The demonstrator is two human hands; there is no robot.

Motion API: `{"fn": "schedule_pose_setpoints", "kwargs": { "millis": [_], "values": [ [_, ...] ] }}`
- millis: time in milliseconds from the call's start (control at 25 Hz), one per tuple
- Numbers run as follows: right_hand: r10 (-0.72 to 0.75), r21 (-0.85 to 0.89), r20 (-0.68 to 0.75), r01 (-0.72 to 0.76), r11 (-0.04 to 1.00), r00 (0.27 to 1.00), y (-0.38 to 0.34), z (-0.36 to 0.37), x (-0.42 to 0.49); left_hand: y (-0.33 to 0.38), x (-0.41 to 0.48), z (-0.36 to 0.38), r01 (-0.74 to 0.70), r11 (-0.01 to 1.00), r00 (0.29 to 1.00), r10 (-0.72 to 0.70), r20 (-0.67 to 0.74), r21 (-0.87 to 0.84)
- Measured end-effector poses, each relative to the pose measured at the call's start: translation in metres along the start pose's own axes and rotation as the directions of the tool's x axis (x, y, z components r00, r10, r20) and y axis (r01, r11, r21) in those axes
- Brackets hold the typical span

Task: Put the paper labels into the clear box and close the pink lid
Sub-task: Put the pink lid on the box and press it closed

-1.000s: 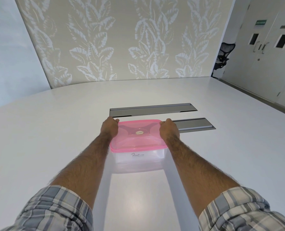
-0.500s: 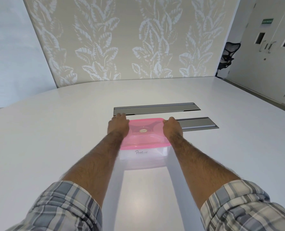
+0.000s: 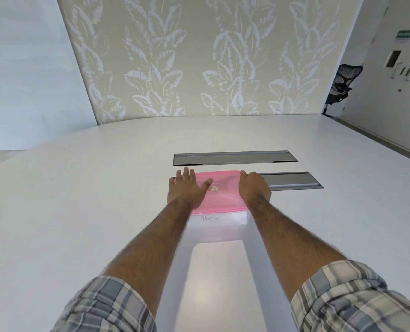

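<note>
Pressing my flat left hand (image 3: 187,188) and curled right hand (image 3: 254,188) on the pink lid (image 3: 220,195), I see white table (image 3: 79,200), leaf-patterned wall (image 3: 199,56) above.

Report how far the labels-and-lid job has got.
Looks done: the pink lid sits on the clear box, and no paper labels lie loose on the table; whether they are inside the box cannot be told. In hand: the left hand lies flat on the lid and the right hand curls over its right edge. Left: perhaps pressing the remaining edges down.
</note>
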State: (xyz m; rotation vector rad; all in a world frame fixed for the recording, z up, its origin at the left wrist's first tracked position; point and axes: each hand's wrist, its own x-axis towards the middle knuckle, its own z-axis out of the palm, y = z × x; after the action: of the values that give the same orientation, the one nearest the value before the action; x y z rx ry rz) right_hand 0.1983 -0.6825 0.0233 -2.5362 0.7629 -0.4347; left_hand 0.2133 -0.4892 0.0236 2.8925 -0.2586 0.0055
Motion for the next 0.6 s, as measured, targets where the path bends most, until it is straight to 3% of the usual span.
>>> {"fn": "schedule_pose_setpoints", "kwargs": {
  "millis": [280,600],
  "values": [
    [0.123,-0.001,0.024,-0.123,0.992,0.992,0.006,0.002,-0.008,-0.002,0.003,0.002,-0.006,1.0,1.0,0.005,0.009,0.022],
    [0.156,0.057,0.044,-0.158,0.986,0.987,0.012,0.005,-0.011,-0.002,0.002,0.001,-0.017,0.999,1.0,0.016,0.016,0.043]
  ]
}}
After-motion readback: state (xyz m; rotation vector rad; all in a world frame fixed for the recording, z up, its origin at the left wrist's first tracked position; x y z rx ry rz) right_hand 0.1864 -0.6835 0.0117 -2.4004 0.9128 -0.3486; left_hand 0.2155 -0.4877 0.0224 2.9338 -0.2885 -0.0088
